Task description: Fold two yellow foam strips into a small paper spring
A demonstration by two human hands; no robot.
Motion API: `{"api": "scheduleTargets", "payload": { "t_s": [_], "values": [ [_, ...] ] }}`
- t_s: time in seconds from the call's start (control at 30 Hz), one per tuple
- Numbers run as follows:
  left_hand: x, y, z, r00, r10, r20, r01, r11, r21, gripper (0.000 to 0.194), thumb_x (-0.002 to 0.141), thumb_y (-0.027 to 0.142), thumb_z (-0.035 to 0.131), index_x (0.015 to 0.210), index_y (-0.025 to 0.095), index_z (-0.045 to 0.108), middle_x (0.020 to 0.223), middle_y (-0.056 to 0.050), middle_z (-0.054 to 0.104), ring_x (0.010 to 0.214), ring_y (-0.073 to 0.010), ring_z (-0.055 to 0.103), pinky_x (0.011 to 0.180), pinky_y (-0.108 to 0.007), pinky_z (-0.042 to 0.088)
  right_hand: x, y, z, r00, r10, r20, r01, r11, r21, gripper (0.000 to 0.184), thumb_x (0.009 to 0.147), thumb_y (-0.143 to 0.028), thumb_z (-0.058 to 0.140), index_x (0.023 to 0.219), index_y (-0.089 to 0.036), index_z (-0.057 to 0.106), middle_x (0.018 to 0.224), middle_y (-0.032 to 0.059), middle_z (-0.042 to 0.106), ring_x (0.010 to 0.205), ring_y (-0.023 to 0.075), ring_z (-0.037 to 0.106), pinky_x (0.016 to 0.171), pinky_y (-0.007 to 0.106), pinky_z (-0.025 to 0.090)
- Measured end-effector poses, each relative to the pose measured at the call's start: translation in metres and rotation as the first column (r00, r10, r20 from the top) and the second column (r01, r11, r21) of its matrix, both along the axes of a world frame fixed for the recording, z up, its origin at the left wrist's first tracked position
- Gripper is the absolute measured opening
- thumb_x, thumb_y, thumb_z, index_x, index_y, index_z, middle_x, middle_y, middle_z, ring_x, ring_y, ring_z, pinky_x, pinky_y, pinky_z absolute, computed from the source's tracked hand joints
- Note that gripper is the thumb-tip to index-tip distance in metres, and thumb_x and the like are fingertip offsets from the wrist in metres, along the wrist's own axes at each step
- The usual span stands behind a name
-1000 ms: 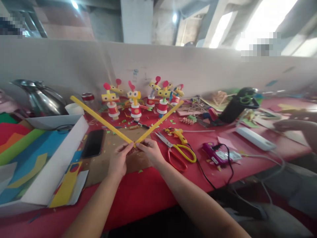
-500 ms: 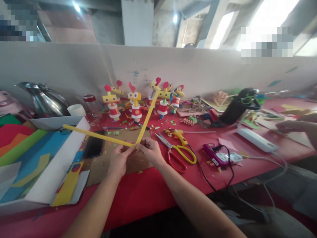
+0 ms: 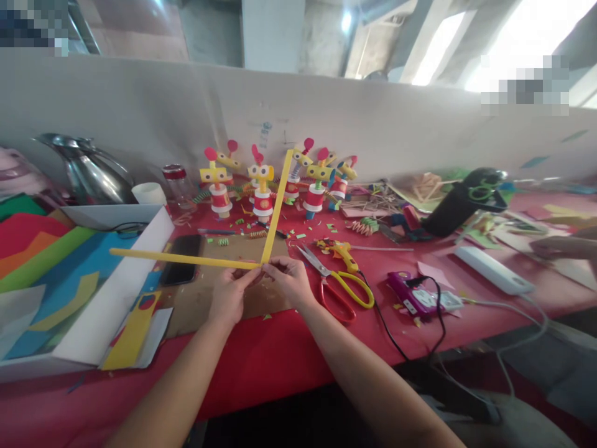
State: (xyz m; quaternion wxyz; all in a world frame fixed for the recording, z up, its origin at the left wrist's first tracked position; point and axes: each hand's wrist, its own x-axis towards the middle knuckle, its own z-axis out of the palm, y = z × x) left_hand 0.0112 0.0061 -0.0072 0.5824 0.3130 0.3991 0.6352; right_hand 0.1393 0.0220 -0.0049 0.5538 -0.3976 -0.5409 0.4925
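Observation:
Two long yellow paper strips meet at a corner between my fingertips, above a brown cardboard sheet (image 3: 196, 314). One yellow strip (image 3: 181, 257) runs left over a dark phone (image 3: 183, 274); the other yellow strip (image 3: 278, 208) points up and away. My left hand (image 3: 231, 292) is closed, pinching the corner from the left. Opposite it, my right hand (image 3: 291, 280) pinches the same corner, its fingertips touching those of the left. Whether the strips are glued or folded there I cannot tell. Scissors (image 3: 332, 274) with red and yellow handles lie right of my right hand.
Several paper-cup figures (image 3: 263, 199) stand at the back. A white box (image 3: 116, 274) of coloured paper is left, near a steel jug (image 3: 88, 171). Right lie a yellow glue gun (image 3: 345, 254), a purple power strip (image 3: 410, 292) and cables. Another person's hand (image 3: 555, 246) rests at far right.
The left strip has swung from slanting down toward the corner to nearly level, and the other strip stands steeper. Both hands still pinch the corner. The whole view has shifted slightly.

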Motion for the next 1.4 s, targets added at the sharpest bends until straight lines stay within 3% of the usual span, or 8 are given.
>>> {"api": "scheduleTargets", "payload": {
  "t_s": [0.2, 0.33, 0.5, 0.7, 0.93, 1.07, 1.27, 1.4],
  "values": [
    [0.001, 0.001, -0.004, 0.999, 0.034, -0.010, -0.034, 0.999, 0.035, 0.033, 0.052, 0.026, 0.083, 0.078, 0.013, 0.067, 0.070, -0.001, 0.070, 0.066, -0.0143, 0.065, 0.072, -0.029, 0.050, -0.003, 0.002, -0.006, 0.998, 0.031, -0.063, -0.034, 0.999, -0.041, 0.023, 0.076, -0.039, 0.063, 0.075, -0.017, 0.071, 0.061, 0.0000, 0.063, 0.057, 0.0118, 0.055, 0.057, 0.023, 0.043],
    [0.001, 0.002, -0.004, 0.998, 0.057, 0.000, -0.057, 0.998, 0.036, 0.031, 0.054, 0.022, 0.082, 0.080, 0.014, 0.067, 0.072, -0.001, 0.070, 0.068, -0.0139, 0.066, 0.073, -0.027, 0.050, -0.005, 0.001, -0.008, 0.999, 0.021, -0.034, -0.020, 1.000, 0.002, 0.018, 0.073, -0.035, 0.067, 0.074, -0.018, 0.070, 0.063, 0.0002, 0.064, 0.059, 0.0129, 0.057, 0.059, 0.024, 0.045],
    [-0.001, 0.002, -0.004, 0.999, 0.003, 0.050, -0.004, 1.000, 0.027, 0.031, 0.053, 0.017, 0.082, 0.081, 0.014, 0.069, 0.074, -0.003, 0.072, 0.069, -0.0146, 0.067, 0.072, -0.026, 0.052, -0.003, 0.001, -0.004, 0.999, -0.022, -0.038, 0.023, 1.000, 0.021, 0.015, 0.071, -0.033, 0.069, 0.075, -0.018, 0.070, 0.067, 0.0010, 0.066, 0.061, 0.0138, 0.058, 0.059, 0.025, 0.045],
    [-0.004, 0.005, -0.003, 0.983, -0.058, 0.172, 0.065, 0.997, -0.034, 0.019, 0.056, 0.011, 0.079, 0.072, 0.014, 0.070, 0.073, -0.004, 0.072, 0.068, -0.0144, 0.067, 0.065, -0.023, 0.054, 0.001, 0.004, -0.001, 0.994, 0.048, -0.102, -0.053, 0.997, -0.047, 0.016, 0.068, -0.033, 0.071, 0.072, -0.017, 0.070, 0.061, -0.0003, 0.064, 0.056, 0.0113, 0.054, 0.057, 0.024, 0.044],
    [-0.004, 0.003, -0.002, 0.981, -0.049, 0.186, 0.068, 0.993, -0.097, 0.021, 0.051, 0.007, 0.080, 0.070, 0.013, 0.070, 0.070, -0.002, 0.071, 0.065, -0.0114, 0.066, 0.063, -0.019, 0.053, -0.001, 0.004, -0.005, 0.998, 0.031, -0.046, -0.033, 0.998, -0.044, 0.018, 0.066, -0.033, 0.072, 0.071, -0.016, 0.069, 0.063, 0.0001, 0.065, 0.057, 0.0117, 0.055, 0.057, 0.023, 0.043],
    [-0.006, 0.005, -0.003, 0.987, -0.063, 0.149, 0.075, 0.995, -0.072, 0.027, 0.046, 0.011, 0.084, 0.068, 0.014, 0.069, 0.063, 0.002, 0.068, 0.060, -0.0083, 0.063, 0.061, -0.017, 0.051, -0.002, 0.005, -0.010, 1.000, 0.002, 0.029, -0.002, 1.000, 0.015, 0.017, 0.067, -0.034, 0.071, 0.072, -0.018, 0.072, 0.067, 0.0021, 0.067, 0.061, 0.0144, 0.058, 0.058, 0.025, 0.044],
    [-0.010, 0.008, -0.007, 0.992, -0.048, 0.119, 0.055, 0.997, -0.049, 0.030, 0.043, 0.013, 0.086, 0.068, 0.015, 0.068, 0.067, 0.002, 0.068, 0.064, -0.0086, 0.064, 0.062, -0.017, 0.050, 0.001, 0.009, -0.017, 0.986, -0.012, 0.167, -0.023, 0.978, 0.209, 0.012, 0.074, -0.030, 0.067, 0.079, -0.023, 0.075, 0.073, 0.0035, 0.068, 0.071, 0.0174, 0.060, 0.068, 0.029, 0.048],
    [-0.008, 0.008, -0.007, 0.991, 0.011, 0.130, -0.008, 1.000, -0.023, 0.029, 0.045, 0.015, 0.085, 0.070, 0.015, 0.069, 0.067, 0.003, 0.068, 0.064, -0.0070, 0.063, 0.064, -0.016, 0.050, -0.003, 0.002, -0.011, 0.993, 0.080, 0.091, -0.096, 0.976, 0.197, 0.016, 0.074, -0.028, 0.066, 0.087, -0.022, 0.074, 0.088, 0.0053, 0.070, 0.082, 0.0191, 0.062, 0.074, 0.030, 0.049]
  ]
}}
